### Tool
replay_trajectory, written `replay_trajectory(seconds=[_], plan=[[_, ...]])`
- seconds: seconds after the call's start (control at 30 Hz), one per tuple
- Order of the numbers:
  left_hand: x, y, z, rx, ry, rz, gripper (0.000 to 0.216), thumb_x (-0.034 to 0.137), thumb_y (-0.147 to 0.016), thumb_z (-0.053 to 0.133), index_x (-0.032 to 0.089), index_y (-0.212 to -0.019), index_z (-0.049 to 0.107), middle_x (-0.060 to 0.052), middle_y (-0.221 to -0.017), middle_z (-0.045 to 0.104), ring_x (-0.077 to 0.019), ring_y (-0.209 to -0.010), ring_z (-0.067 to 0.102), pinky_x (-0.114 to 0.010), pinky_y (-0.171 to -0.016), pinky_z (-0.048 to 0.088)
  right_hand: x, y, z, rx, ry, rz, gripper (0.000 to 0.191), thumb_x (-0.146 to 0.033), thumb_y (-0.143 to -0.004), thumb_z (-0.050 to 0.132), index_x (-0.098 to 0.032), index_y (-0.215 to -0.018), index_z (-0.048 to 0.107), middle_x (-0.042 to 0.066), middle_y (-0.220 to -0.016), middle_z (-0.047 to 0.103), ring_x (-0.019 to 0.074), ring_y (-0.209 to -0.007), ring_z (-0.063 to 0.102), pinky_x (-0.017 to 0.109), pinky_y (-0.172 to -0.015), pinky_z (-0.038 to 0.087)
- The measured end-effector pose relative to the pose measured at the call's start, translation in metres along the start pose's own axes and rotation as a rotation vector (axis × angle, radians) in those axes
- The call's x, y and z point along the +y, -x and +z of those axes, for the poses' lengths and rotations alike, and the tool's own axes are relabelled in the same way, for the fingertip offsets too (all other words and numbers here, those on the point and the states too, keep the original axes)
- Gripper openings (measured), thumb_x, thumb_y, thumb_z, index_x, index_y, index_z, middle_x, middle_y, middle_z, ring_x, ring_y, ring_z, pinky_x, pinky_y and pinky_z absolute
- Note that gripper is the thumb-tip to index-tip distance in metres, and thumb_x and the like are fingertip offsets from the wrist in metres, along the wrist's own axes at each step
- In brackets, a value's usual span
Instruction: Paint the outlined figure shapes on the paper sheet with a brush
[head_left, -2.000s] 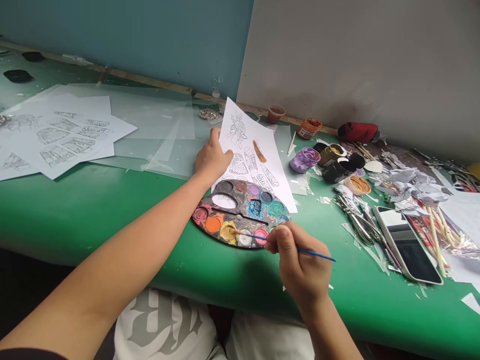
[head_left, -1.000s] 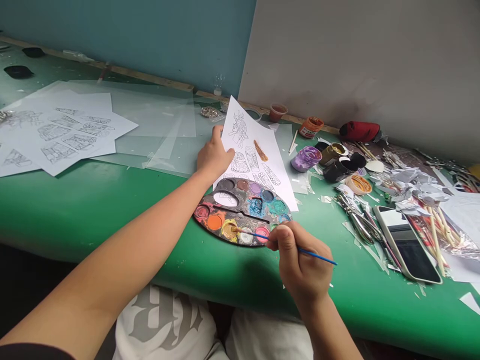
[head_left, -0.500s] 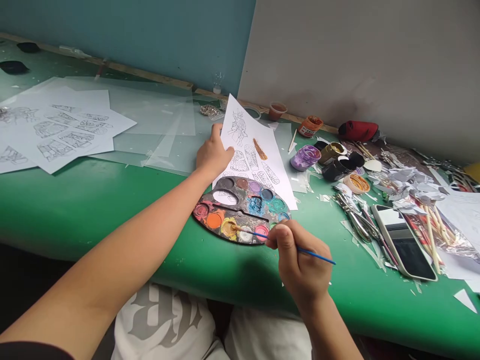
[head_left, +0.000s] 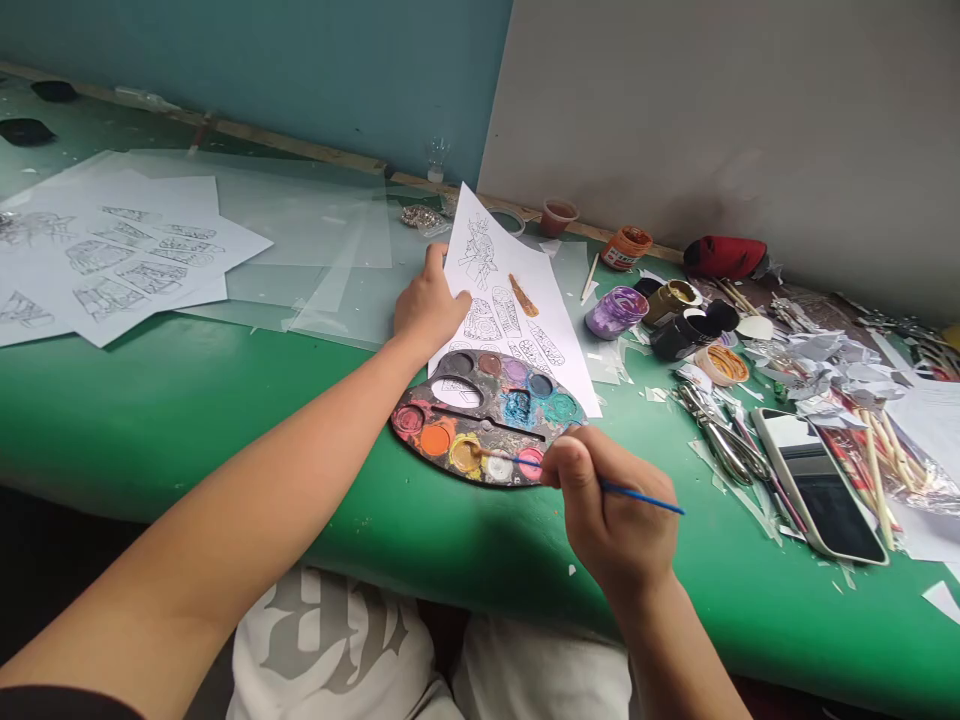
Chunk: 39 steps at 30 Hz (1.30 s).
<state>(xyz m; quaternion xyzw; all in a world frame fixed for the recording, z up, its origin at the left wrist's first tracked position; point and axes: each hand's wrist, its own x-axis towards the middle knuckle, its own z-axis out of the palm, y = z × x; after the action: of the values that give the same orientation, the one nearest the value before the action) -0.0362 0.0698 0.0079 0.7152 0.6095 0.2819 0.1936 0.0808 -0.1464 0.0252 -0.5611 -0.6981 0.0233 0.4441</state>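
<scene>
My right hand (head_left: 619, 500) is closed around a thin blue paintbrush (head_left: 637, 495). The brush tip rests in the yellow-ochre well of a dark oval paint palette (head_left: 487, 428), which holds several round wells of colour. With my left hand (head_left: 431, 305), I grip the left edge of a white sheet with line drawings (head_left: 566, 345), the thumb on top and the other fingers partly hidden. The sheet's lower end lies behind and beneath the palette, and its upper corner is raised. One narrow shape (head_left: 523, 296) on the sheet is brown-gold.
Right of the sheet stand open paint jars, one purple (head_left: 616, 312) and one orange (head_left: 626, 247). Beyond them lie scissors (head_left: 724, 435), a phone (head_left: 821, 485) and paper scraps (head_left: 832, 365). More printed sheets (head_left: 135, 260) and clear plastic sheets (head_left: 315, 220) cover the left side.
The view has shifted slightly. The brush tip stays in the yellow-ochre well, with my right hand a little farther right in the picture. My left hand keeps its hold on the sheet.
</scene>
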Motion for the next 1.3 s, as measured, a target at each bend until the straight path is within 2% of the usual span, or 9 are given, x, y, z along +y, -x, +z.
replay_trajectory(seconds=[0.03,0.13,0.2,0.4,0.63,0.7,0.87,1.07,1.3], plan=[[0.0,0.0,0.0,-0.002,-0.001,0.001,0.054,0.025,-0.085,0.059,0.033,-0.136,0.042,-0.005,-0.117,0.071,-0.0309,-0.111,0.066,-0.045,-0.094,0.054,0.0,-0.001,0.0,0.015,-0.002,0.003,0.041,-0.027,-0.103,0.042,-0.021,-0.063,0.05,-0.002,-0.054,0.053,0.0097,-0.047,0.047,0.024,-0.049,0.035],[0.0,0.0,0.0,0.0,0.002,-0.004,0.055,0.025,-0.085,0.058,0.033,-0.137,0.041,-0.005,-0.119,0.07,-0.0306,-0.112,0.065,-0.044,-0.095,0.054,0.001,-0.002,0.0,-0.066,-0.053,-0.028,0.042,-0.027,-0.103,0.04,-0.021,-0.062,0.049,-0.002,-0.054,0.053,0.0099,-0.048,0.048,0.024,-0.05,0.036],[0.0,0.0,0.0,0.001,0.003,-0.006,0.056,0.025,-0.085,0.059,0.034,-0.137,0.041,-0.005,-0.119,0.07,-0.0302,-0.113,0.065,-0.044,-0.095,0.054,0.001,-0.003,-0.003,-0.082,-0.064,0.009,0.042,-0.026,-0.102,0.041,-0.021,-0.061,0.049,-0.002,-0.052,0.053,0.0094,-0.046,0.047,0.023,-0.048,0.036],[0.0,0.0,0.0,-0.007,0.002,-0.014,0.057,0.026,-0.084,0.06,0.033,-0.137,0.041,-0.005,-0.118,0.07,-0.0311,-0.112,0.065,-0.044,-0.095,0.054,0.001,0.001,-0.003,0.08,-0.113,0.118,0.038,-0.025,-0.101,0.043,-0.021,-0.064,0.053,-0.002,-0.054,0.055,0.0105,-0.049,0.053,0.023,-0.051,0.04],[-0.002,0.001,0.0,-0.005,0.009,-0.004,0.056,0.025,-0.085,0.059,0.033,-0.137,0.041,-0.006,-0.12,0.069,-0.0325,-0.112,0.064,-0.047,-0.094,0.054,0.005,0.016,0.017,0.244,-0.207,0.332,0.04,-0.03,-0.102,0.045,-0.021,-0.064,0.056,-0.002,-0.053,0.057,0.0122,-0.049,0.054,0.026,-0.052,0.043],[-0.002,0.0,0.001,-0.01,0.009,-0.007,0.056,0.025,-0.086,0.058,0.033,-0.138,0.04,-0.006,-0.12,0.069,-0.032,-0.114,0.064,-0.046,-0.094,0.054,0.004,0.021,0.019,0.233,-0.233,0.317,0.039,-0.03,-0.102,0.045,-0.021,-0.065,0.056,-0.001,-0.055,0.057,0.0129,-0.052,0.056,0.026,-0.054,0.044],[0.0,0.0,0.001,-0.014,0.019,-0.011,0.059,0.024,-0.085,0.06,0.035,-0.139,0.039,-0.005,-0.12,0.068,-0.0313,-0.116,0.063,-0.046,-0.097,0.053,0.005,0.03,0.011,0.104,-0.271,0.201,0.037,-0.027,-0.102,0.044,-0.021,-0.067,0.055,0.0,-0.058,0.057,0.0143,-0.054,0.057,0.028,-0.055,0.047],[0.0,0.001,-0.001,-0.012,0.017,-0.007,0.059,0.023,-0.084,0.061,0.034,-0.139,0.04,-0.006,-0.119,0.069,-0.0323,-0.114,0.064,-0.046,-0.096,0.053,0.002,0.025,0.01,0.197,-0.197,0.207,0.034,-0.022,-0.101,0.045,-0.021,-0.069,0.056,-0.001,-0.06,0.057,0.0123,-0.055,0.056,0.026,-0.055,0.044],[-0.001,0.0,0.001,0.011,0.003,-0.005,0.054,0.025,-0.085,0.06,0.032,-0.136,0.042,-0.006,-0.117,0.07,-0.0314,-0.111,0.066,-0.045,-0.095,0.054,-0.001,0.024,0.01,0.079,-0.224,0.144,0.034,-0.019,-0.1,0.044,-0.021,-0.068,0.054,-0.001,-0.059,0.055,0.012,-0.053,0.055,0.025,-0.053,0.042]])
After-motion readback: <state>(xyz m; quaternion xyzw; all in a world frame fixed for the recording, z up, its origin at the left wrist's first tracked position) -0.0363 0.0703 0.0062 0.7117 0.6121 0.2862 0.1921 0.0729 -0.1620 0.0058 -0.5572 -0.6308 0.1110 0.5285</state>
